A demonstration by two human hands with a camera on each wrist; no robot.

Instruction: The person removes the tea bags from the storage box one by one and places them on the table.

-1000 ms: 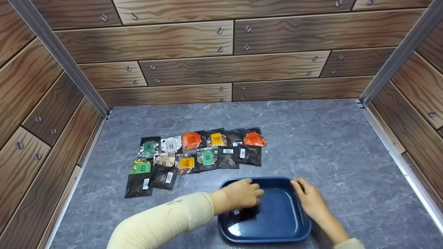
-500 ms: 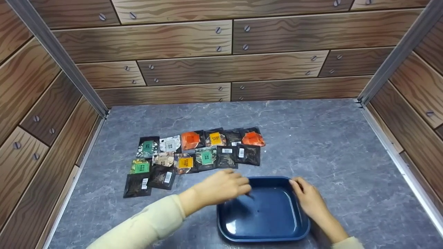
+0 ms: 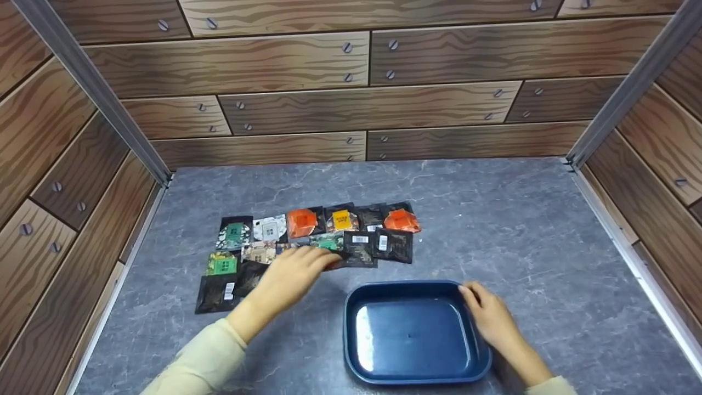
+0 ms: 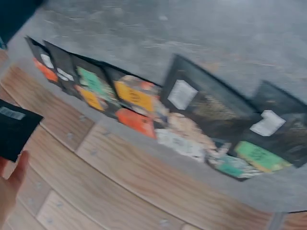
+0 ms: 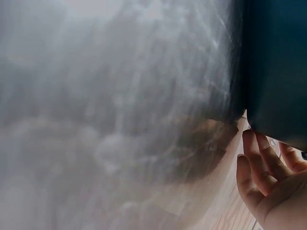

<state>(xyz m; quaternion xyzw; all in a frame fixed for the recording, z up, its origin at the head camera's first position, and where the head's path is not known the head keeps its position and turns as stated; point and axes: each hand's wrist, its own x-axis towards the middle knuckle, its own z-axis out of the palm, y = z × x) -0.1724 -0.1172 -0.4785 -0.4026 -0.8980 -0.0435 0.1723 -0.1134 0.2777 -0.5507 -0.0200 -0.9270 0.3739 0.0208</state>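
My left hand (image 3: pixel 293 274) hovers over the near row of flat sachets, hiding some of them. Between its thumb and fingers it pinches a black sachet (image 4: pixel 18 129) with a white barcode label, seen at the left edge of the left wrist view. Below the hand lie rows of sachets, among them an orange one (image 3: pixel 303 222), a green one (image 3: pixel 234 235) and a black one with a barcode (image 3: pixel 218 294). My right hand (image 3: pixel 496 315) grips the right rim of a blue rectangular tray (image 3: pixel 417 379), thumb on top. In the right wrist view its fingers (image 5: pixel 256 167) touch the tray's outer wall.
A grey marbled tabletop (image 3: pixel 521 219) bears everything. Wood-patterned panels (image 3: pixel 296 115) close off the back and both sides, with metal strips (image 3: pixel 652 274) along the side edges. The tray stands at the front, right of the sachets.
My left hand has lifted a black sachet out of the tray and carried it left and away from me, over the rows. My right hand and the tray have stayed put.
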